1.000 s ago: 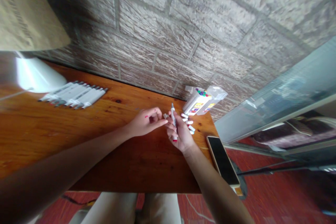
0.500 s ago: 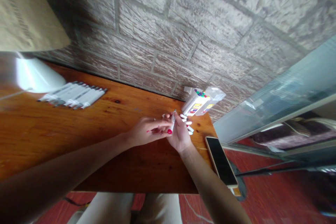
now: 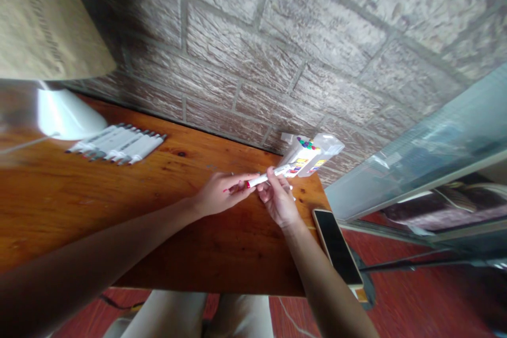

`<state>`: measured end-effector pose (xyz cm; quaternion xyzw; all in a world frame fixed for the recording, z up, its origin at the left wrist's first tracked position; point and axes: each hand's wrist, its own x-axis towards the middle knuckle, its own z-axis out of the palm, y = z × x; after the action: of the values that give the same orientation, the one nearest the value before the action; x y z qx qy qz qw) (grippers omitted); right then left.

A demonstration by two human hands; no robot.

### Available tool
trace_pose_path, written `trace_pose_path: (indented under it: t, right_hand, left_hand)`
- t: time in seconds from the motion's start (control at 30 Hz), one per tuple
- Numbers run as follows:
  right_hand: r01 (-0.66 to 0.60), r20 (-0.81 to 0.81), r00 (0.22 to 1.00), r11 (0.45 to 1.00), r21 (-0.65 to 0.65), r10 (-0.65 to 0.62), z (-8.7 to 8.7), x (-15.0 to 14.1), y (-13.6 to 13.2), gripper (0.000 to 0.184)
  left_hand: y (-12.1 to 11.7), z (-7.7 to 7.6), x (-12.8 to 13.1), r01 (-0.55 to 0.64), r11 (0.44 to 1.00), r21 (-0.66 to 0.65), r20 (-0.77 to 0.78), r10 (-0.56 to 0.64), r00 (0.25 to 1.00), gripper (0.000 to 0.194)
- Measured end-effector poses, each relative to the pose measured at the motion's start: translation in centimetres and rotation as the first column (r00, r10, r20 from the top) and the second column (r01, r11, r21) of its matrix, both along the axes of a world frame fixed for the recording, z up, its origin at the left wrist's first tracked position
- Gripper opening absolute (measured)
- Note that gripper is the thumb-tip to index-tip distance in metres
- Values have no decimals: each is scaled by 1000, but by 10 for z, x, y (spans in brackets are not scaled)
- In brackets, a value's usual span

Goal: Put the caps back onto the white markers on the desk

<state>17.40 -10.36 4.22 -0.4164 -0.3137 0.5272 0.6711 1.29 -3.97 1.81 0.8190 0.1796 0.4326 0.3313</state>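
A white marker with a red end lies slanted between my two hands above the table. My right hand pinches it along the barrel with thumb and fingers. My left hand has its fingertips closed around the red end, and red marks show on that hand. Behind my right hand a few white markers lie on the table, mostly hidden by the fingers. Just beyond stands a clear plastic case of markers with coloured ends upward, an open clear lid beside it.
Several white markers lie in a row on the wooden table at left, near a lamp. A phone rests at the table's right edge. A stone-patterned wall rises behind the table.
The marker has turned from nearly upright to a flatter slant, its far end now pointing right toward the case. My right hand has shifted slightly right.
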Motion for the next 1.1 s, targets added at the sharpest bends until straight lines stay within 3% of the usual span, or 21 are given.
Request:
trace_pose_path:
  t: [0.13, 0.27, 0.4, 0.47, 0.63, 0.8, 0.97, 1.1]
  right_hand:
    - [19, 22, 1000, 1000, 12, -19, -1, 1, 0, 35]
    - [20, 178, 984, 999, 37, -26, -2, 3, -1, 32]
    - [103, 449, 886, 994, 46, -112, -2, 7, -4, 35]
    - [147, 555, 819, 988, 42, -146, -2, 9, -4, 47]
    - [183, 685, 712, 983, 32, -155, -1, 10, -5, 57]
    - [198, 614, 768, 979, 43, -182, 1, 6, -5, 48]
    - [193, 573, 804, 981, 7, -162, -5, 0, -6, 47]
    - [213, 554, 815, 977, -13, -170, -9, -4, -4, 47]
  left_hand:
    - [3, 0, 1, -53, 998, -20, -55, 52, 997, 35]
    - [5, -1, 1, -2, 998, -60, -108, -5, 994, 33]
    - [5, -4, 2, 48, 997, -61, -151, -56, 987, 27]
    - [4, -4, 3, 63, 997, -39, -148, -68, 987, 25]
    - [-2, 0, 4, 79, 994, -82, -131, -89, 987, 24]
    - [-5, 3, 5, 115, 970, -212, -193, -157, 968, 34]
    - [-7, 2, 2, 139, 982, -125, -322, -173, 931, 42]
    - [-10, 1, 1, 168, 976, -136, -219, -195, 956, 38]
